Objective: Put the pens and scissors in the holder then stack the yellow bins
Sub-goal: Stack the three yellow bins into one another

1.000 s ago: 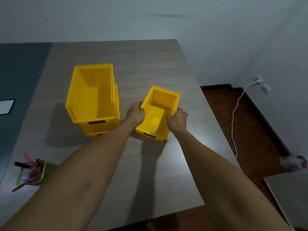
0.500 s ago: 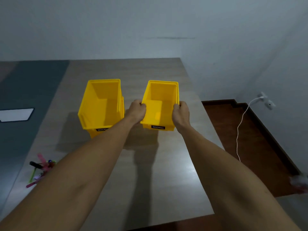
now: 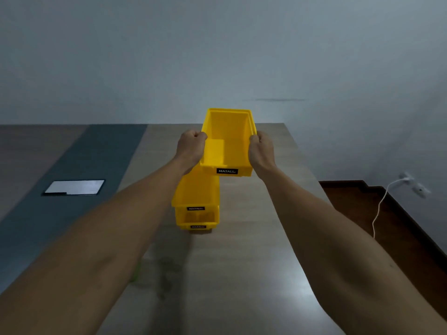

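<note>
I hold a yellow bin (image 3: 227, 141) in the air with both hands, its black label facing me. My left hand (image 3: 191, 148) grips its left rim and my right hand (image 3: 261, 151) grips its right rim. Below it and slightly left, a stack of two yellow bins (image 3: 197, 204) stands on the wooden table (image 3: 242, 262). The held bin hangs above the stack's far right part, apart from it. The pen holder is hidden behind my left forearm; only a faint green edge (image 3: 135, 274) shows.
A white sheet on a dark frame (image 3: 75, 187) lies on the grey strip at the left. The table's right edge drops to a dark wooden floor (image 3: 387, 226), where a white cable (image 3: 382, 206) runs to a wall plug.
Both hands lifted the smaller yellow bin off the table and carried it up and left, over the stack. The view tilted upward, so the pen holder dropped out of sight.
</note>
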The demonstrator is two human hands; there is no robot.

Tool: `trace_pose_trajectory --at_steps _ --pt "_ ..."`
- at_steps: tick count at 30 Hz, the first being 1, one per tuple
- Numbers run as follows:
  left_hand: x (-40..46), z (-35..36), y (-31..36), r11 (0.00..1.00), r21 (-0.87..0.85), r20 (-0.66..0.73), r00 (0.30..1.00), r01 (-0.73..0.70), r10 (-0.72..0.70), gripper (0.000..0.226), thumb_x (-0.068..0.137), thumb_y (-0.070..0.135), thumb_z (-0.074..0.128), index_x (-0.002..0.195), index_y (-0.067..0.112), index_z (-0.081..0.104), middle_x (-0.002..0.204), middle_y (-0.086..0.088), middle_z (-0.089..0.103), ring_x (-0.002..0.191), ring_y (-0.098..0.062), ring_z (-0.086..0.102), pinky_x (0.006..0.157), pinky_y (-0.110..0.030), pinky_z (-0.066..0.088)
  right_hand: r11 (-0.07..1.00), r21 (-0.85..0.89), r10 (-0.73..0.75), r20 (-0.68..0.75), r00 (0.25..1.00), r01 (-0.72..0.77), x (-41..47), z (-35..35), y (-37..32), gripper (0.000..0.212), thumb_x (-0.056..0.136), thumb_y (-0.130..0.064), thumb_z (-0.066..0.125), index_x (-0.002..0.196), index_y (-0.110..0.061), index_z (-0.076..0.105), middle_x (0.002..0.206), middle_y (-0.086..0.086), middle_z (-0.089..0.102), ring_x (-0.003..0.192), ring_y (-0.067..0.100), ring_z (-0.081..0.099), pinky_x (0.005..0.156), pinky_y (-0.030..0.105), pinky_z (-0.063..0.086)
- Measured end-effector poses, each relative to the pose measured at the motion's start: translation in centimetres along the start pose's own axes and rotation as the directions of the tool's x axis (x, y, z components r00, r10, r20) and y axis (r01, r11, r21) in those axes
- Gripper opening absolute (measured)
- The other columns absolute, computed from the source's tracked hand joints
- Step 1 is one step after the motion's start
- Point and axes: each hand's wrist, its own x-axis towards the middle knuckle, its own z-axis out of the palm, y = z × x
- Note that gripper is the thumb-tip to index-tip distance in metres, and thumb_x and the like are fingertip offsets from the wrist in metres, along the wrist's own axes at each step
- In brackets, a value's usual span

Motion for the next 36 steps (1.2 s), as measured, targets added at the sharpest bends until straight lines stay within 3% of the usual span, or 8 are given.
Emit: trace_pose_trajectory --at_steps 4,8,15,19,22,28,36 --pt "0.4 -3.8 -2.1 1.0 -0.005 -0.027 0.999 0.02 -0.021 0.023 0.094 0.025 0.052 0.073 0.017 0.046 0.066 0.0 0.039 0.065 -0.014 0.037 0.057 -0.034 0.028 1.0 -0.001 -0.007 0.075 0.997 0.007 -1.1 3.7 -0.9 0.028 0.102 -0.023 0.035 0.084 -0.012 0.055 0.081 0.008 0.056 0.071 0.022 0.051 0.065 0.039 0.043" --pt "0.3 -6.1 -3.8 0.999 0.001 -0.039 0.998 0.046 -0.046 0.029 0.095 0.026 0.051 0.068 0.02 0.043 0.066 0.001 0.04 0.063 -0.014 0.038 0.058 -0.032 0.029 1.0 -0.018 -0.015 0.103 0.995 0.017 -2.1 6.0 -1.1 0.025 0.104 -0.018 0.037 0.083 -0.012 0.05 0.082 0.007 0.052 0.073 0.021 0.048 0.065 0.037 0.04" --pt "-0.5 -6.6 -6.7 0.996 -0.011 -0.049 0.994 0.093 -0.093 0.024 0.096 0.022 0.049 0.073 0.018 0.045 0.069 0.001 0.041 0.065 -0.013 0.038 0.057 -0.031 0.03 0.999 -0.032 -0.006 0.135 0.991 0.011 -3.6 7.7 -0.3 0.022 0.103 -0.014 0.038 0.091 -0.007 0.055 0.086 0.008 0.053 0.072 0.018 0.048 0.065 0.038 0.042" --pt "-1.2 -6.6 -8.0 0.997 0.008 -0.114 0.991 0.076 -0.074 0.023 0.096 0.022 0.049 0.074 0.016 0.046 0.072 0.002 0.044 0.066 -0.011 0.04 0.057 -0.03 0.031 0.999 -0.042 -0.02 0.132 0.991 0.026 -4.4 7.8 -0.3 0.026 0.103 -0.012 0.041 0.106 0.004 0.062 0.088 0.009 0.056 0.07 0.014 0.049 0.061 0.033 0.042" --pt "-1.5 -6.6 -8.3 0.999 0.018 -0.131 0.991 0.04 -0.038 0.022 0.095 0.022 0.048 0.074 0.015 0.047 0.071 0.003 0.044 0.066 -0.011 0.04 0.057 -0.03 0.031 0.998 -0.045 -0.026 0.135 0.991 0.032 -4.4 7.8 -0.3 0.024 0.101 -0.012 0.043 0.097 0.004 0.06 0.084 0.01 0.054 0.068 0.016 0.047 0.06 0.033 0.039" --pt "-0.3 -7.0 -7.0 0.999 0.043 -0.184 0.983 0.009 -0.001 0.028 0.093 0.023 0.047 0.081 0.0 0.057 0.074 -0.005 0.047 0.067 -0.014 0.039 0.059 -0.034 0.031 0.999 -0.041 -0.026 0.157 0.987 0.033 -3.5 7.7 -1.2 0.026 0.098 -0.012 0.045 0.072 -0.015 0.043 0.067 0.001 0.044 0.059 0.014 0.041 0.054 0.031 0.034" --pt "-0.6 -6.8 -8.4 0.998 0.058 -0.137 0.99 0.025 -0.017 0.019 0.091 0.023 0.049 0.075 0.013 0.047 0.068 0.0 0.042 0.063 -0.013 0.037 0.056 -0.032 0.03 0.997 -0.071 -0.026 0.194 0.981 0.04 -3.2 7.4 -0.9 0.019 0.093 -0.011 0.049 0.074 -0.012 0.045 0.066 0.004 0.042 0.059 0.016 0.038 0.055 0.033 0.032"
